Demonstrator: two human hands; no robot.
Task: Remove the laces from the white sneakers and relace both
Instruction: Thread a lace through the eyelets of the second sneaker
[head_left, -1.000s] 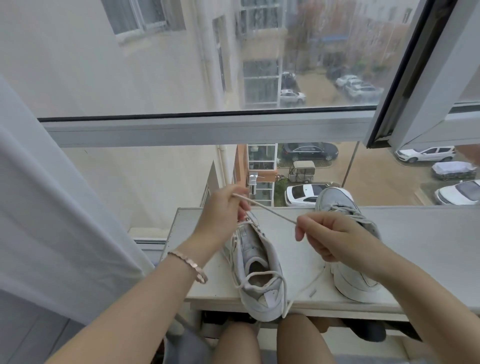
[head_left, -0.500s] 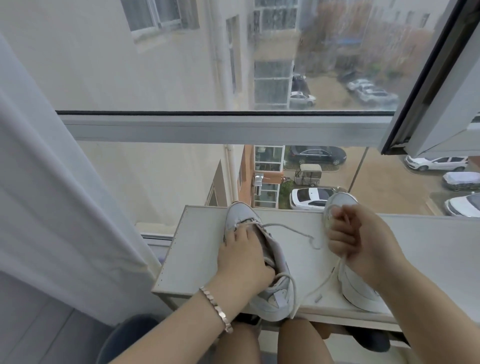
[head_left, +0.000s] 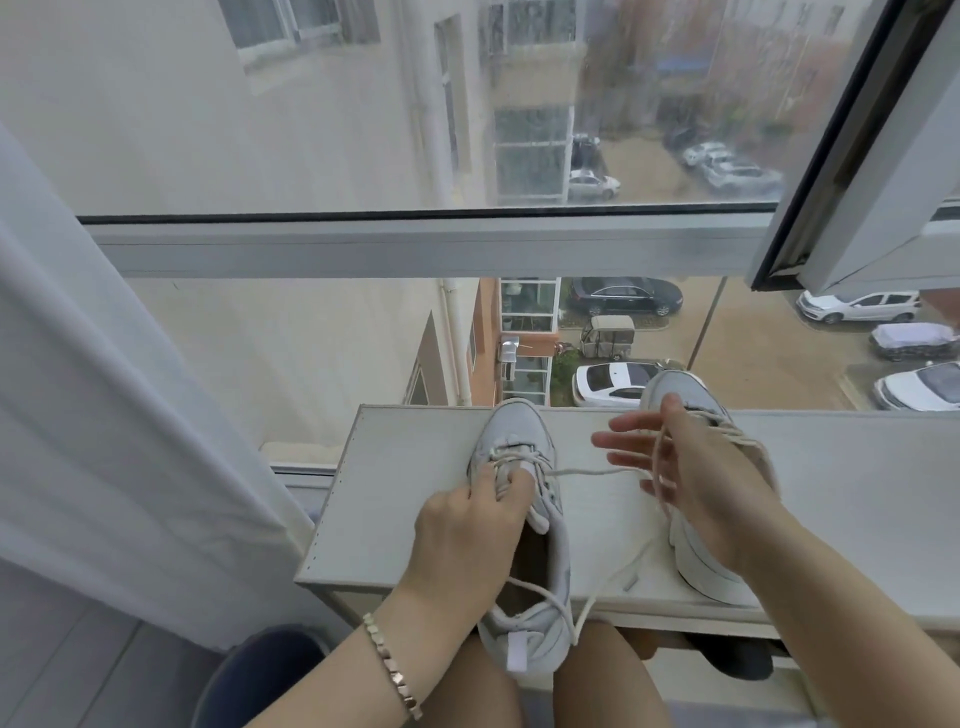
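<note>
sneakers (head_left: 514, 423) white | lace (head_left: 587, 472) off-white | bracelet (head_left: 395, 670) rose-gold | curtain (head_left: 104, 415) white | table (head_left: 405, 493) pale grey

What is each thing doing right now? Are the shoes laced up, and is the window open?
Left sneaker, partly laced, heel hanging off the shelf.
Right sneaker, laced where visible, mostly hidden.
Lace, stretched from the left sneaker to the right hand.
Left hand, gripping the left sneaker's top.
Right hand, fingers spread, lace draped across them.
Window sash, swung open.

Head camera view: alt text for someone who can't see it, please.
A left hand grips the upper of a white sneaker on a white shelf; its lace runs to the spread fingers of the right hand. A second sneaker stands behind that hand.
</note>
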